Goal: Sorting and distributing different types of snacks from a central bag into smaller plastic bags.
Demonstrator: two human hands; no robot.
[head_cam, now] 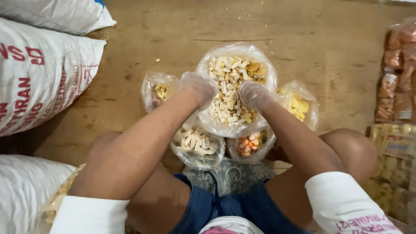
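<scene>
The thin, limp snack bag [236,86] is gripped at its rim by the left hand [197,89] and right hand [255,95], both closed. Its crackers are judged light and brittle.

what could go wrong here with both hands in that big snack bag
1. The big bag is soft plastic heaped with snack pieces; hands pressing its rim could tip it and spill more onto the floor, where crumbs already lie.
2. Four small open bags crowd it; the left hand hangs by one, so pieces may drop into the wrong mix.
3. The right hand wears a thin loose glove that might tear or slip.
</scene>
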